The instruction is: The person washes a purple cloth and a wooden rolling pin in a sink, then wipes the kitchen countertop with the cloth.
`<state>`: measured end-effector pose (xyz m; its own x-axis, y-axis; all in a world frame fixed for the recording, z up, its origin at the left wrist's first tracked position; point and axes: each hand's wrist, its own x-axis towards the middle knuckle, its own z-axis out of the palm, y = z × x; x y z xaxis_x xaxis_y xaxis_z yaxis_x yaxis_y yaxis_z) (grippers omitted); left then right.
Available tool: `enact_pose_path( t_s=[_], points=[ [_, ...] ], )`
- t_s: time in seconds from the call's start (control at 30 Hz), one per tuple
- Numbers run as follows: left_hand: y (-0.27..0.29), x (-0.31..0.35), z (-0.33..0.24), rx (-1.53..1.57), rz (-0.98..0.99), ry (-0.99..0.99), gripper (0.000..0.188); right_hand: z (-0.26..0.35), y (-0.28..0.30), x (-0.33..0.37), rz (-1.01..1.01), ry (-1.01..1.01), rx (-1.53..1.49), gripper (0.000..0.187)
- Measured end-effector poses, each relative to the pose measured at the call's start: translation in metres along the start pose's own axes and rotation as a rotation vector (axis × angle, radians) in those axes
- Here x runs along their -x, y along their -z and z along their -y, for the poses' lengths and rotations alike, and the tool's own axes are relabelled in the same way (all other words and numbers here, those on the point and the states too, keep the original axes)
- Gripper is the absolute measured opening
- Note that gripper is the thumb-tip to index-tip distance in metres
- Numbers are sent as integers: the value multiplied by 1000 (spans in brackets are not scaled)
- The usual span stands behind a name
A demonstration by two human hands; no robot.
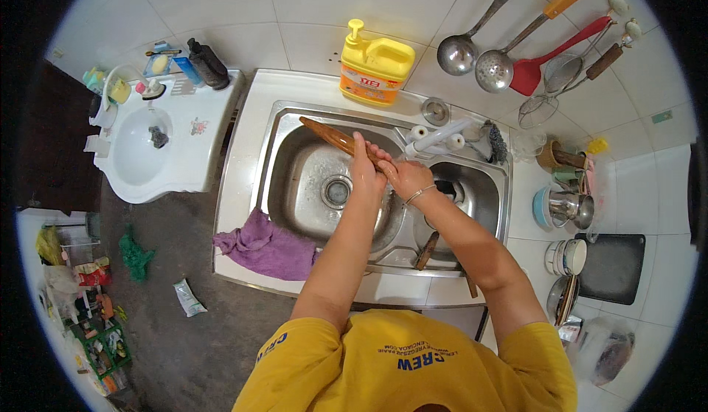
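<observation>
Over the left basin of the steel double sink (295, 209), a long brown tapered rod (328, 134) is tilted, its narrow end toward the far left. It looks like wet, glossy wood. My left hand (366, 167) is closed around it near its lower right part. Right beside it, my right hand (408, 179) is closed on the rod's near end, which the fingers mostly hide. The two hands touch. Below the rod lies the round drain (337, 191). A white faucet (441, 137) stands behind my right hand.
A purple cloth (267, 247) hangs over the counter's front left. Behind the sink stands a yellow pump jug (375, 69). Wooden handles (427, 250) stick out at the right basin. Ladles and strainers (493, 71) hang on the wall; bowls (566, 257) stand at right.
</observation>
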<state>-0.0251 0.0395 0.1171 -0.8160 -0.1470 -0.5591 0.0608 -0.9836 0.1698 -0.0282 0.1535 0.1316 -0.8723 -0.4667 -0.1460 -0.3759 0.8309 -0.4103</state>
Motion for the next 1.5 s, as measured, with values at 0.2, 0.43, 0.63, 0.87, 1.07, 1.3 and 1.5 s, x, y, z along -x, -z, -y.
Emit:
enact_pose_path(
  t_s=[0.2, 0.43, 0.63, 0.87, 1.07, 1.3, 1.5],
  points=[
    [5, -17, -5, 111, -149, 19, 47, 6, 25, 18, -321, 455, -139, 20],
    [17, -4, 16, 77, -26, 153, 35, -40, 39, 2, -4, -73, 90, 29],
    [37, -1, 7, -197, 171, 156, 18, -104, 7, -49, -241, 156, 223, 36],
    [56, 23, -13, -199, 151, 175, 17, -77, 21, -67, -47, -165, 164, 35],
    [70, 38, -34, -117, 104, 187, 17, -78, 14, -47, -311, -65, 150, 41],
    [78, 45, -38, -70, 121, 155, 15, -21, 19, 25, 268, -269, -683, 35],
    [42, 66, -47, -330, 180, -11, 26, -32, 27, 55, 301, -256, -925, 32]
  ],
)
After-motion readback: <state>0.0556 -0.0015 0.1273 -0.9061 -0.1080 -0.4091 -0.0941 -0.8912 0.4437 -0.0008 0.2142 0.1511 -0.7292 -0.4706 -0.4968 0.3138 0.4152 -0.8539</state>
